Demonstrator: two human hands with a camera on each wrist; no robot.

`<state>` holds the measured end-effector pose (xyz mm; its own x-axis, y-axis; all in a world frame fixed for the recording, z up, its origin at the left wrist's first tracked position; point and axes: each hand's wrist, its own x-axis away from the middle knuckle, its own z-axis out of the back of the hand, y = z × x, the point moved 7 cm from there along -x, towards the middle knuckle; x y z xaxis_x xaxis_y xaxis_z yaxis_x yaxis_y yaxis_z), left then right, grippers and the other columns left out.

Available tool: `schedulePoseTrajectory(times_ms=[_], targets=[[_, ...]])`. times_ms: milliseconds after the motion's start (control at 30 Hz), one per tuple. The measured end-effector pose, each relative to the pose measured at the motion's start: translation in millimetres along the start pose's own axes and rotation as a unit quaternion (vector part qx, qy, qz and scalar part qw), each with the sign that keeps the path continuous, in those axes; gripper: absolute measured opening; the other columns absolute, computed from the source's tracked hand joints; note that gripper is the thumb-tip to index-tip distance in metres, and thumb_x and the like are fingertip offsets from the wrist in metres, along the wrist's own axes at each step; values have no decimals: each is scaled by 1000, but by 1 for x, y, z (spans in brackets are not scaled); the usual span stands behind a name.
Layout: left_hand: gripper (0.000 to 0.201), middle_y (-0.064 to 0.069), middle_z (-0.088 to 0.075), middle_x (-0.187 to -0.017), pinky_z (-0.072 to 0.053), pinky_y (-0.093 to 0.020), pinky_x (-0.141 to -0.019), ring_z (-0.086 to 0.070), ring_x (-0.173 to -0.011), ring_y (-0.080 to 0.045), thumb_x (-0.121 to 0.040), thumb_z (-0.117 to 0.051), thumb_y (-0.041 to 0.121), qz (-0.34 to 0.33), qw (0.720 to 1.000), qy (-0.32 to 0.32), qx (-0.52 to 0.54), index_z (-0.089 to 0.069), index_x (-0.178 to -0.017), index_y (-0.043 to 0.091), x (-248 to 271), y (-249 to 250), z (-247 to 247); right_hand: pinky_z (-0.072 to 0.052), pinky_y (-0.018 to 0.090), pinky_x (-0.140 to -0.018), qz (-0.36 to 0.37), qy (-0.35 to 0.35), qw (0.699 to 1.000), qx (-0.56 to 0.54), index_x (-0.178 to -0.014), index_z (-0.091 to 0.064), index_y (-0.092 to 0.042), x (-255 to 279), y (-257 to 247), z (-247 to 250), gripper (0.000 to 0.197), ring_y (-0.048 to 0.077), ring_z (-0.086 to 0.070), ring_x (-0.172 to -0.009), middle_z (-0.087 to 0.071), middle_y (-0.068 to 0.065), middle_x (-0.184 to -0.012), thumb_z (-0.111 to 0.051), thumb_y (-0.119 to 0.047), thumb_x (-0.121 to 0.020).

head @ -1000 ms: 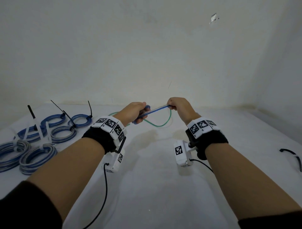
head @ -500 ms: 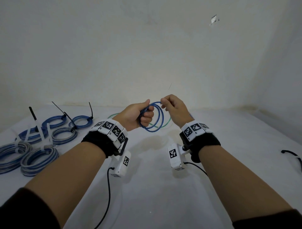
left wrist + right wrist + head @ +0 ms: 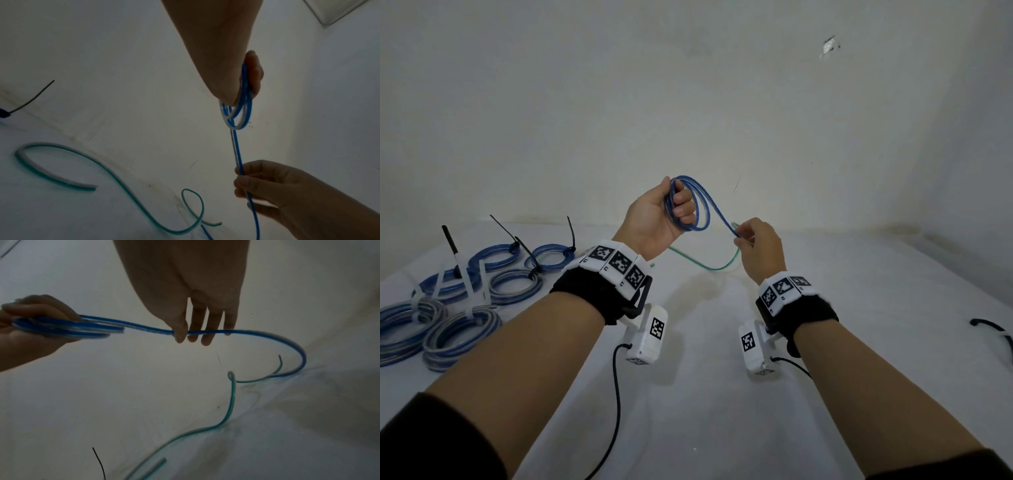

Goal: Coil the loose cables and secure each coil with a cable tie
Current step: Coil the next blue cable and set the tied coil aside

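Note:
My left hand [image 3: 671, 209] is raised above the table and grips a small coil of blue cable [image 3: 697, 205], its loops wrapped round the curled fingers. From the coil the blue cable [image 3: 144, 328] runs down to my right hand [image 3: 743, 236], which pinches it between thumb and fingers [image 3: 180, 334]. Past the right hand the cable's loose tail [image 3: 296, 352] curves down to the table. A green cable [image 3: 709, 265] lies loose on the white table behind both hands. In the left wrist view the coil [image 3: 239, 112] hangs below the palm, with the right hand [image 3: 246, 180] beneath it.
Several tied blue and grey coils [image 3: 448, 308] with black and white cable ties sticking up lie at the left of the table [image 3: 859, 342]. A black cable tie [image 3: 993, 330] lies at the right edge. Walls close off the back and the right.
The left hand has risen with the coil, which now holds more loops. The right hand has slid down and away along the cable, from touching the coil to a short way below it.

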<state>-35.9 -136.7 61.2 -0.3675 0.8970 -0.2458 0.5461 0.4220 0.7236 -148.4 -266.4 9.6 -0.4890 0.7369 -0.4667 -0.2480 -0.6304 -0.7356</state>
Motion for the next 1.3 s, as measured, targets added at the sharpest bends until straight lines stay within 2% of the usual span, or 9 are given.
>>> schedulePoseTrajectory(times_ms=[167, 300, 467, 667, 733, 867, 1067, 1167, 1300], targets=[[29, 2, -53, -68, -39, -23, -60, -44, -54, -10, -104, -24, 22, -84, 992, 10, -89, -43, -82, 15, -5, 4, -4, -46, 26, -74, 21, -73, 994, -80, -90, -66, -9, 3, -16, -11, 13, 18, -56, -71, -65, 4, -81, -59, 2, -85], [17, -2, -55, -83, -45, -24, -69, -49, -66, -12, -104, -27, 16, -140, 961, 49, -233, -39, -92, 11, -8, 3, -3, -44, 16, -59, 12, -154, 975, -160, -97, -67, -4, 11, -28, -19, 18, 15, -51, -59, -57, 0, -70, -51, 2, -91], [12, -7, -60, -93, -51, -23, -79, -60, -83, -17, -102, -30, 11, -199, 843, 22, -500, -36, -92, 16, -6, -7, -5, -36, 21, -61, -1, -207, 960, -190, -96, -66, -4, 18, -39, -22, 18, 13, -43, -58, -54, 1, -70, -48, -4, -95], [12, 0, -51, -71, -37, -28, -53, -49, -58, -12, -100, -36, 17, -150, 655, 19, -740, -35, -95, 6, -7, -17, 1, -42, 22, -66, 88, -202, 975, -27, -100, -62, -13, 19, -50, -18, 20, 6, -52, -63, -58, -5, -78, -66, -6, -81], [11, -1, -53, -73, -45, -35, -57, -53, -60, -13, -100, -36, 17, -120, 635, 17, -763, -35, -95, 7, -9, -19, 6, -41, 20, -63, 108, -166, 980, -33, -93, -54, -14, 17, -53, -13, 23, 5, -49, -60, -55, -7, -76, -64, 1, -79], [15, -7, -60, -79, -47, -42, -73, -57, -72, -22, -98, -34, 17, -52, 658, 6, -751, -37, -84, 12, -8, -26, 15, -47, 34, -76, 164, -96, 982, 18, -82, -61, -14, 11, -53, -2, 11, 18, -57, -74, -64, -4, -78, -71, -10, -78], [30, -2, -49, -62, -33, -26, -54, -43, -50, -10, -99, -35, 17, 20, 752, 22, -658, -53, -79, 4, -6, -31, 16, -22, 32, -81, 218, 1, 947, 237, -96, -71, -29, 14, -50, 3, 15, 21, -50, -100, -68, -9, -98, -57, -32, -91], [34, 0, -45, -47, -26, -21, -40, -34, -36, -11, -97, -36, 15, 59, 817, 41, -572, -56, -72, 5, -7, -35, 20, -24, 35, -86, 219, 5, 947, 235, -102, -69, -26, 15, -47, 3, 19, 23, -52, -103, -68, -7, -101, -52, -25, -94], [40, 7, -39, -36, -24, -16, -35, -28, -31, -6, -101, -30, 19, 87, 851, 45, -516, -56, -74, 6, -5, -34, 23, -32, 38, -94, 210, -36, 972, 98, -102, -59, -12, 16, -47, -2, 12, 24, -55, -97, -62, -1, -95, -51, -10, -93]])
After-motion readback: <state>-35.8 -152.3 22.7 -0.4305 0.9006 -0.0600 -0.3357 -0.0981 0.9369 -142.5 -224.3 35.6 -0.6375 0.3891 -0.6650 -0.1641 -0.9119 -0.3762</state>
